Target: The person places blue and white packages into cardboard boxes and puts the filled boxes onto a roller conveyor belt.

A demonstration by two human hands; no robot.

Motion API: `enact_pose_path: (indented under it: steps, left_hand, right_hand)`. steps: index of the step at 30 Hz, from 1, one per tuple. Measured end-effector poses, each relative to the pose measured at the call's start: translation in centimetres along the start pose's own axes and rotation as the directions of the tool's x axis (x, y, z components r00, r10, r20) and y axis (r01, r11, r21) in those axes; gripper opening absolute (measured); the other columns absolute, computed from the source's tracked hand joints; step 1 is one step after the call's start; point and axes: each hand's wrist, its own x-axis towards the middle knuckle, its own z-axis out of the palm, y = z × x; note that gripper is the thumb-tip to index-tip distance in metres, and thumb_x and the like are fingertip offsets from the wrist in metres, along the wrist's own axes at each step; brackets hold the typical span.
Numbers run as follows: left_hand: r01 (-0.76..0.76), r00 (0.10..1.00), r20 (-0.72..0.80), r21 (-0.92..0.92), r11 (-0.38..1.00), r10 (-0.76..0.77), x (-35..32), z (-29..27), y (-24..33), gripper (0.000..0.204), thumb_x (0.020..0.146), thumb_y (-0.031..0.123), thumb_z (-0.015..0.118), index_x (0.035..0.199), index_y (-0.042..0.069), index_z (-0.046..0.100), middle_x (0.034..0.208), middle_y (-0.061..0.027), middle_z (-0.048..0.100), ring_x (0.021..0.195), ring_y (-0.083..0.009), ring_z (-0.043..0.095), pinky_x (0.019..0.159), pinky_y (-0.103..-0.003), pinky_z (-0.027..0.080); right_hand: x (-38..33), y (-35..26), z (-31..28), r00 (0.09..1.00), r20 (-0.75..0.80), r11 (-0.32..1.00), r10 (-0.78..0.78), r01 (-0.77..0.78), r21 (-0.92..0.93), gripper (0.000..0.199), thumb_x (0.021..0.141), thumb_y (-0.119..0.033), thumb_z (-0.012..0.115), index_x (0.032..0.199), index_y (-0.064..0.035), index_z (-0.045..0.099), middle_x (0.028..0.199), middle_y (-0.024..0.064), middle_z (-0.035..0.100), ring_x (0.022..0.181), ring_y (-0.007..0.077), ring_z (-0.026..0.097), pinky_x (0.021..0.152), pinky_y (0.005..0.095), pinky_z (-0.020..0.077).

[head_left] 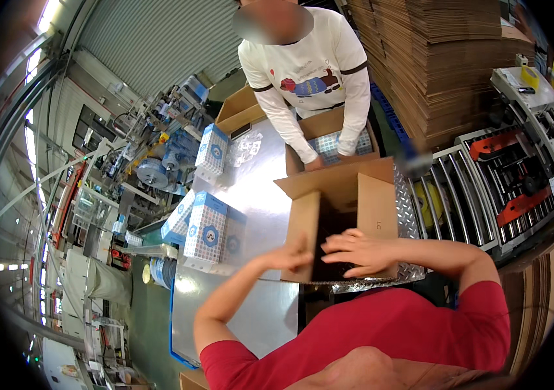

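Note:
Directly before me stands an open cardboard box (376,207), its flaps raised and its inside dark. My right hand (355,252) reaches over the opening from the right, fingers stretched out and apart, with nothing held in it. At the box's left side is my left hand (292,256), up against the left flap (303,227). Motion smears its fingers, so their grip is unclear. Whatever lies deep in the box is hidden by shadow and my right hand.
Across from me a person in a white top (309,71) has both hands in another carton holding blue-and-white patterned packs (326,148). Similar packs (205,227) stand on the metal table (257,214) to the left. A roller conveyor (462,195) and stacked flat cardboard (439,71) are at right.

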Motion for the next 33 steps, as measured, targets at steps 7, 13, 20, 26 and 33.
enact_pose_path:
  steps: [7, 13, 20, 26, 33]
  left_hand:
    - [-0.085, 0.892, 0.442, -0.05, 0.995, 0.098, -5.0, -3.1, 2.1, 0.075, 0.078, 0.038, 0.068, 0.136, 0.005, 0.033, 0.138, -0.0157, 0.037, 0.13, -0.0286, 0.033, 0.104, -0.038, 0.03]
    - [0.118, 0.815, -0.563, 0.398, 0.91, 0.141, -0.1, -1.0, -3.8, 0.103, 0.062, 0.033, 0.08, 0.141, 0.007, 0.019, 0.139, -0.0222, 0.032, 0.124, -0.0355, 0.037, 0.097, -0.041, 0.039]
    - [-0.391, 0.735, -0.627, -0.703, 0.594, -0.258, 7.8, 5.3, -10.6, 0.094, 0.077, 0.051, 0.064, 0.142, 0.005, 0.015, 0.133, -0.0155, 0.039, 0.121, -0.0284, 0.041, 0.099, -0.038, 0.038]
    - [-0.05, 0.884, -0.222, -0.92, 0.389, -0.412, 16.4, 17.8, -10.7, 0.074, 0.09, 0.061, 0.024, 0.135, 0.004, 0.032, 0.127, -0.0152, 0.047, 0.117, -0.0275, 0.044, 0.097, -0.036, 0.039]
    - [0.23, 0.919, 0.041, -0.864, 0.447, -0.392, 19.7, 22.6, -7.5, 0.052, 0.091, 0.032, 0.052, 0.129, 0.0, 0.038, 0.123, -0.0119, 0.05, 0.113, -0.0194, 0.048, 0.095, -0.033, 0.039]
  right_hand:
    - [1.0, 7.6, 9.5, 0.705, 0.687, 0.982, 0.178, -0.088, -0.165, 0.058, 0.088, -0.048, 0.045, 0.132, -0.0107, 0.044, 0.147, 0.0154, 0.019, 0.133, 0.0297, 0.026, 0.107, 0.0507, 0.0188]
    - [6.5, 9.2, -7.9, 0.898, -0.427, 0.876, 0.105, -0.287, -0.389, 0.026, 0.08, -0.027, 0.057, 0.091, -0.0039, 0.059, 0.099, 0.0128, 0.058, 0.097, 0.031, 0.053, 0.081, 0.0421, 0.0418]
    - [-3.9, 6.4, -3.5, 0.576, -0.082, 0.52, 0.813, -0.782, -0.344, 0.064, 0.08, -0.053, 0.052, 0.12, -0.003, 0.049, 0.126, 0.0203, 0.044, 0.123, 0.0318, 0.038, 0.1, 0.0481, 0.0302]
    - [-20.6, 6.8, 0.3, 0.159, -0.37, 0.189, 0.915, -0.981, 0.048, 0.066, 0.089, -0.047, 0.041, 0.138, -0.0049, 0.029, 0.144, 0.0215, 0.022, 0.135, 0.0324, 0.018, 0.107, 0.0437, 0.021]
    - [-49.5, 9.2, 0.6, -0.293, 0.109, -0.201, 0.95, -0.305, 0.931, 0.055, 0.093, -0.046, 0.035, 0.129, -0.0049, 0.046, 0.12, 0.0107, 0.055, 0.104, 0.0227, 0.055, 0.095, 0.0334, 0.039]
